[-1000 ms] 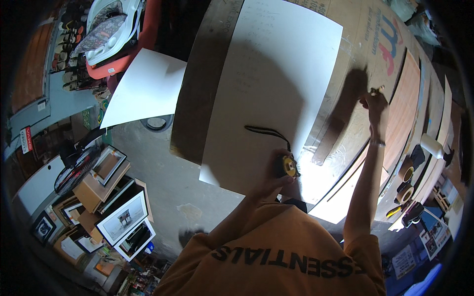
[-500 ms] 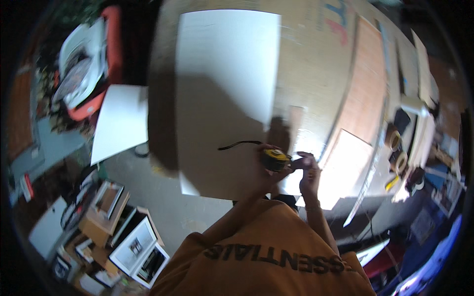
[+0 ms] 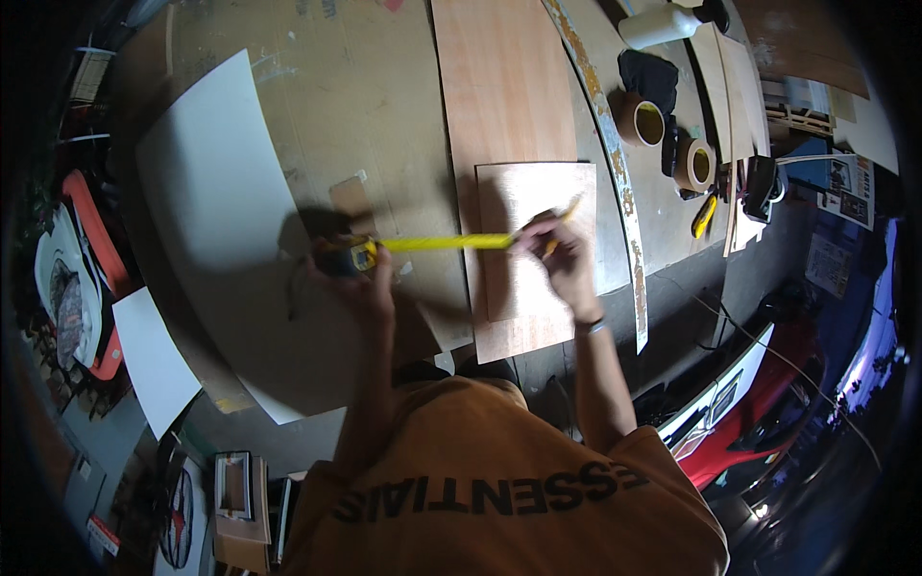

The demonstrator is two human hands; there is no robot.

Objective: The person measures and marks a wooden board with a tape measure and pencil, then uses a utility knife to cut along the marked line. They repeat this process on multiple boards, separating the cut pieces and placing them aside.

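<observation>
My left hand is closed on a yellow-and-black tape measure with a dark strap. Its yellow blade is pulled out rightward to my right hand, which pinches the end and also holds a thin pencil-like stick. The right hand is over a small pale plywood panel, which lies on a longer plywood board. The tape case is near a large white sheet on the cardboard-covered table.
A metal straightedge lies right of the plywood. Beyond it are tape rolls, a white bottle, a yellow cutter and a dark pouch. Frames stand lower left. A cable hangs lower right.
The view has turned toward the plywood side. My right hand came down to the tape measure, and the blade has since been drawn out between the two hands.
</observation>
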